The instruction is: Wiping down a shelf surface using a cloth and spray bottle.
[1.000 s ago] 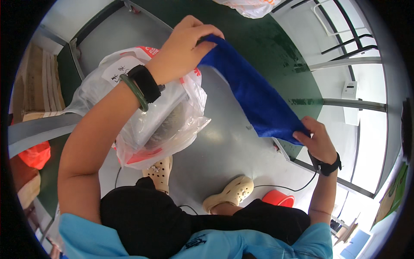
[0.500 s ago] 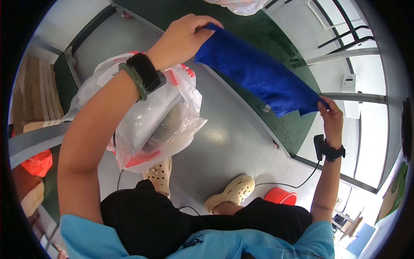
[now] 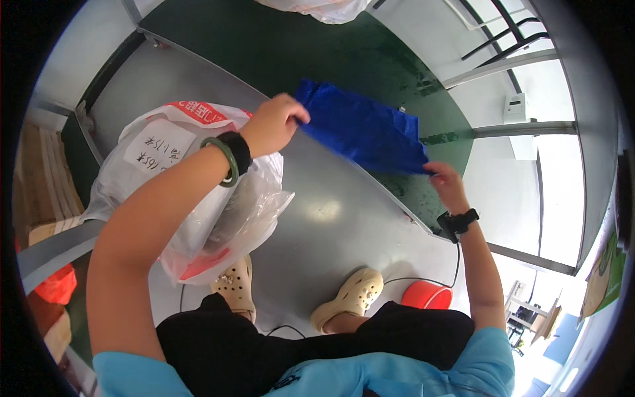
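Observation:
A blue cloth (image 3: 360,126) is stretched between my two hands above the near edge of the dark green tabletop. My left hand (image 3: 278,120) pinches its near left corner, fingers closed. At the opposite end my right hand (image 3: 448,185) grips the near right corner between thumb and fingers. The far side of the cloth spreads away from me over the table; whether it touches the surface I cannot tell. Below my left forearm stands a white plastic bag (image 3: 178,142) with red print and a paper label.
The dark green table (image 3: 225,40) runs diagonally ahead, with another white bag (image 3: 324,8) at its far side. A red bucket (image 3: 423,296) stands on the grey floor by my right foot. Cardboard (image 3: 49,172) is stacked at the left, near a red bag (image 3: 56,286).
Both hands have come down and nearer to me, the right one also moving left. The cloth, hanging toward me before, now spreads out toward the far side of the table.

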The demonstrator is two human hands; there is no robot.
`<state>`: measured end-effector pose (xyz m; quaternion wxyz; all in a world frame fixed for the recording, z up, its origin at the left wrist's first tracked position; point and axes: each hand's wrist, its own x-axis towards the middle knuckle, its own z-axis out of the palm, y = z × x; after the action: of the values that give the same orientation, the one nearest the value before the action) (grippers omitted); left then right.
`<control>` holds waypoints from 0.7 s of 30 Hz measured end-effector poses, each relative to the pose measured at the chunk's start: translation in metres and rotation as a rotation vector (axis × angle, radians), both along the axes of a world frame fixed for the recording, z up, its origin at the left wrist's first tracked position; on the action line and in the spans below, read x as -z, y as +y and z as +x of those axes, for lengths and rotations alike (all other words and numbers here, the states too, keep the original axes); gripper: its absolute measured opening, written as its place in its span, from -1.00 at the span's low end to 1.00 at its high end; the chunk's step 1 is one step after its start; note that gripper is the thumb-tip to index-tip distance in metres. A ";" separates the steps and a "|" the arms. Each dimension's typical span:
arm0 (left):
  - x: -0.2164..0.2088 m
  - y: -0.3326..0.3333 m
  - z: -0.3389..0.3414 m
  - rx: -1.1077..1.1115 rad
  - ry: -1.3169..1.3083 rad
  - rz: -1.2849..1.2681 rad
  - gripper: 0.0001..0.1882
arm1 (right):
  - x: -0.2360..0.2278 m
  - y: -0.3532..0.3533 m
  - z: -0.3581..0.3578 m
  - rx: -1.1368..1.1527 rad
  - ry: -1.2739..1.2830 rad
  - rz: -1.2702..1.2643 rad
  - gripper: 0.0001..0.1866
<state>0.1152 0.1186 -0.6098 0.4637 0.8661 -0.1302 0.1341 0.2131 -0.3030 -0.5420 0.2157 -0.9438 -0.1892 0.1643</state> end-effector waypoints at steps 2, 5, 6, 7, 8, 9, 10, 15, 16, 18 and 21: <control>0.018 -0.004 -0.009 -0.046 0.139 -0.022 -0.72 | 0.016 -0.006 -0.003 0.002 0.140 0.226 -0.64; 0.029 -0.005 -0.009 -0.091 0.264 -0.192 -0.75 | 0.022 -0.009 -0.005 0.230 0.364 0.433 -0.67; 0.029 -0.006 -0.008 -0.111 0.281 -0.251 -0.76 | 0.021 -0.008 -0.006 0.304 0.394 0.446 -0.65; 0.028 -0.006 -0.006 -0.139 0.294 -0.317 -0.76 | 0.020 -0.007 -0.006 0.361 0.409 0.482 -0.63; 0.026 -0.007 -0.006 -0.153 0.327 -0.290 -0.76 | 0.020 -0.005 -0.007 0.417 0.391 0.472 -0.60; 0.024 -0.008 -0.007 -0.175 0.356 -0.272 -0.75 | 0.020 -0.003 -0.007 0.455 0.358 0.484 -0.57; 0.022 -0.008 -0.007 -0.186 0.365 -0.262 -0.74 | 0.022 -0.001 -0.008 0.490 0.339 0.498 -0.54; 0.015 -0.005 0.010 -0.231 0.220 -0.101 -0.72 | 0.033 0.002 0.005 0.529 0.363 0.471 -0.44; 0.015 -0.005 0.016 -0.229 0.193 -0.101 -0.72 | 0.035 0.002 0.009 0.538 0.338 0.460 -0.43; 0.015 -0.008 0.030 -0.239 0.168 -0.068 -0.71 | 0.040 0.002 0.017 0.564 0.352 0.512 -0.42; 0.014 -0.014 0.045 -0.297 0.259 -0.037 -0.72 | 0.046 0.005 0.024 0.606 0.334 0.544 -0.46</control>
<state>0.1606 0.1043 -0.6242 0.4674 0.8772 0.0621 0.0908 0.2366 -0.2980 -0.5879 0.5223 -0.8260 0.0973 0.1883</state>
